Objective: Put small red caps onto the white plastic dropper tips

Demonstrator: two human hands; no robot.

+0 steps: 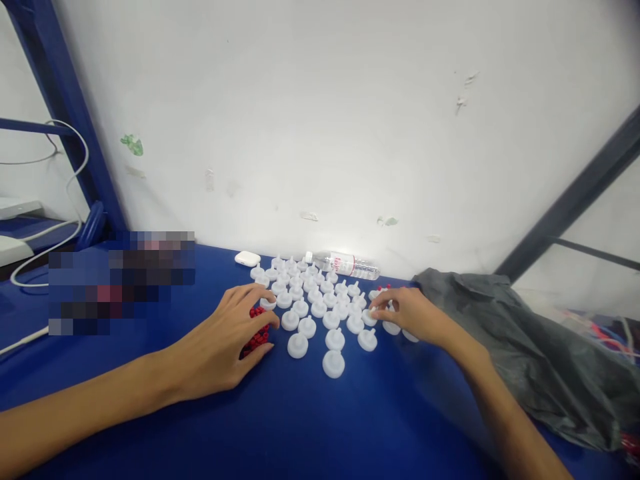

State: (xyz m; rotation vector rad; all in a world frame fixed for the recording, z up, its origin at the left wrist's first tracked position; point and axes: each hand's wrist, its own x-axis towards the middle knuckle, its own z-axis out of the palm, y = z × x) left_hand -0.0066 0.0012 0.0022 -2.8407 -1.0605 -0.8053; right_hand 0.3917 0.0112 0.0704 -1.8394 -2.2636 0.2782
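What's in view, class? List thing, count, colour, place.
White caps: dozens, white, centre
Red pieces: many, red, mainly left of caps
Bottle: one, clear, lying behind caps
Case: one, white, left of bottle
Crumpled sheet: one, dark grey, right
Posts: two, blue left, dark right
Cables: uncounted, white, left
Boxes: two, white, left
Clutter: uncounted, red-blue, right
Surface: one, blue, underneath
Wall: one, white, behind
Pixelated patch: one, left, unreadable
Left hand: one, over red pieces
Right hand: one, at white cap

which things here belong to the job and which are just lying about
In the job, it seems:
- white caps, one at the right hand's fingertips
- red pieces, by the cupped left hand

Likely just lying about:
- bottle
- white case
- grey cloth
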